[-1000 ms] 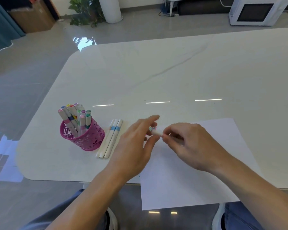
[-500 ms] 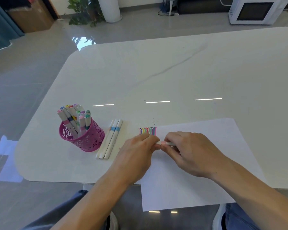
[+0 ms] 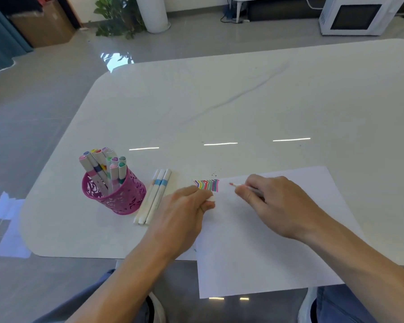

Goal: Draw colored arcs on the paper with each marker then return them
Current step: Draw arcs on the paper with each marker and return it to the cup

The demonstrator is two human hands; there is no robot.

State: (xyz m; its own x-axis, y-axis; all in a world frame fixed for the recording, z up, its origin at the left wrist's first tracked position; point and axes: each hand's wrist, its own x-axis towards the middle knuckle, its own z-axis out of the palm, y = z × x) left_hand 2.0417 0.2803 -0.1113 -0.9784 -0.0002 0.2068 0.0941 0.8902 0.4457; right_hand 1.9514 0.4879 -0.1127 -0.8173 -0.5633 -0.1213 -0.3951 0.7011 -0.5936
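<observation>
So the right hand point(image 3: 278, 206) is pinched around a marker point(image 3: 245, 188) with its pink tip bare and pointing left, hovering just above the top left part of the paper point(image 3: 254, 248), right next to a little row of colored arcs point(image 3: 207, 184) drawn at the sheet's far left corner. Can't quite tell if the tip touches the sheet. The left hand point(image 3: 184, 213) sits just left of that, fingers curled shut around a small white cap point(image 3: 210, 198) that pokes out by the thumb, resting at the paper's left edge. The paper hangs a bit over the near edge of the white table point(image 3: 219, 101). Off to the left there's a pink cup point(image 3: 117, 194) stuffed with capped markers standing tilted, and three white markers point(image 3: 153, 197) lying side by side between the cup and the left hand.
</observation>
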